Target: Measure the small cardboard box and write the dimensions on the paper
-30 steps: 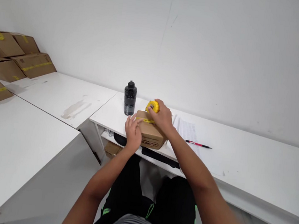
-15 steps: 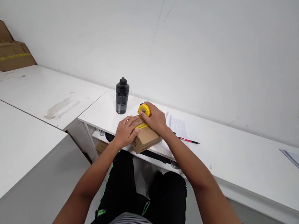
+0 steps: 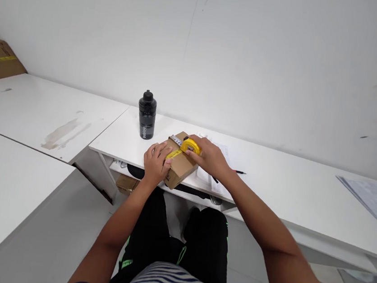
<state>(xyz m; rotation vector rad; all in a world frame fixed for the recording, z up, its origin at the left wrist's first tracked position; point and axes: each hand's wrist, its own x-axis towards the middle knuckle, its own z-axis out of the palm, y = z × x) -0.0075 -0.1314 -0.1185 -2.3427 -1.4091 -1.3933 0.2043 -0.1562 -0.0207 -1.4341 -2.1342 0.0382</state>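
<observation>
A small cardboard box (image 3: 182, 166) with yellow tape lies tilted away from me at the front edge of the white desk. My left hand (image 3: 156, 163) grips its left side, thumb on the top face and fingers along the edge. In my right hand (image 3: 209, 155) is a yellow tape measure (image 3: 191, 146), held over the box's top. A short length of its pale blade (image 3: 175, 140) is drawn out leftward across the far part of the top face. Where the blade's tip meets the box edge is too small to tell.
A dark water bottle (image 3: 147, 116) stands behind my left hand. Papers (image 3: 219, 188) and a red-and-black pen (image 3: 239, 172) lie right of the box. More sheets (image 3: 369, 198) are at the far right. A larger carton (image 3: 0, 61) sits far left, against the wall.
My right hand has moved right with the tape measure, and a stretch of blade now shows across the box. My left hand stays on the box. The view has shifted slightly right.
</observation>
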